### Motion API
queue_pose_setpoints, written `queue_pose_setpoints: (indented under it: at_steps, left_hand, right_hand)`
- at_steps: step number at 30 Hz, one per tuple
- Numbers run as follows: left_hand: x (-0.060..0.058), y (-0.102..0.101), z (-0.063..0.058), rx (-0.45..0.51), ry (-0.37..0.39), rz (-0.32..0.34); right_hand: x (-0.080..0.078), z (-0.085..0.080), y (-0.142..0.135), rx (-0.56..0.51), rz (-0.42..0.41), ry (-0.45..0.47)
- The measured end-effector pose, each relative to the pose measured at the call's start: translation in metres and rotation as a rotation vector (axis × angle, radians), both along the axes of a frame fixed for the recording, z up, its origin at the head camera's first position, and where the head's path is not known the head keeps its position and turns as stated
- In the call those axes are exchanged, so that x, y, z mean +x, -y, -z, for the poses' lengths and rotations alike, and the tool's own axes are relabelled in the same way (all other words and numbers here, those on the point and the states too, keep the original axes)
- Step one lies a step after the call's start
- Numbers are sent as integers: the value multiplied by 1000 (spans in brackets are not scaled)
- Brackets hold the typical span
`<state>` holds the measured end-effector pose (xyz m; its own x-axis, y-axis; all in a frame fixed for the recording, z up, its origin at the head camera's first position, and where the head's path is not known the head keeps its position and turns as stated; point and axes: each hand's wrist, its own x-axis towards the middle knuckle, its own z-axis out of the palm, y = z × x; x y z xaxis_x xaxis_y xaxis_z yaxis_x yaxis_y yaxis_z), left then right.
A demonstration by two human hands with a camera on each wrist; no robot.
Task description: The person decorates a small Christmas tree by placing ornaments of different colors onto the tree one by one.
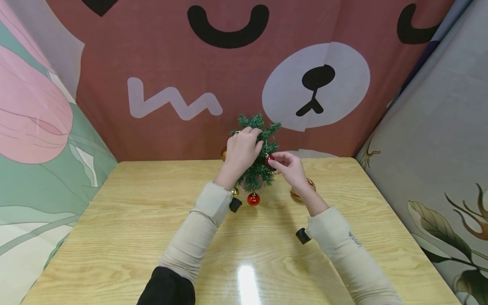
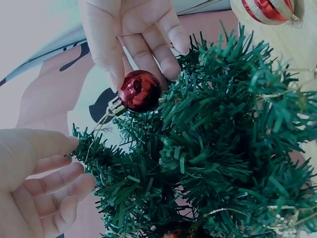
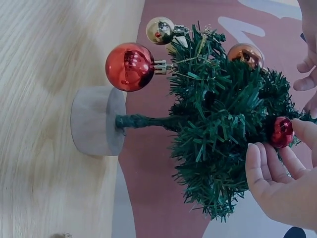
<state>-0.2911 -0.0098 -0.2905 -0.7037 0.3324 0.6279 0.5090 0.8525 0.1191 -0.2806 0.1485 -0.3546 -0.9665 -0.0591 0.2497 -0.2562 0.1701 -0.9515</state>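
A small green artificial Christmas tree (image 1: pixel 256 171) stands toward the far edge of the table on a round pale base (image 3: pixel 94 121). My right hand (image 1: pixel 290 169) pinches a small shiny red bauble (image 2: pixel 140 90) with a gold cap against the right side of the tree. From the cap, a thin gold cord (image 2: pixel 101 121) runs toward a branch. My left hand (image 1: pixel 244 149) is at the upper tree, thumb and forefinger close together on a branch tip (image 2: pixel 83 144) beside the cord. Its other fingers are loosely bent.
A larger red bauble (image 3: pixel 130 67) and a gold bauble (image 3: pixel 160 30) hang low on the tree. An orange-bronze bauble (image 3: pixel 245 55) is on its left side. A red-and-gold striped bauble (image 1: pixel 311 184) lies on the table (image 1: pixel 152 220) beyond my right wrist. A printed brown cloth (image 1: pixel 171 140) hangs behind.
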Motion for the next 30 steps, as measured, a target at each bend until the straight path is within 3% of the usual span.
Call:
queue_pose_setpoints:
  at_steps: [16, 30]
  left_hand:
    - [2, 4, 1, 12, -20, 14]
    - [11, 6, 7, 90, 26, 28]
  right_hand:
    - [2, 3, 0, -12, -25, -14]
    - [6, 6, -14, -79, 4, -18]
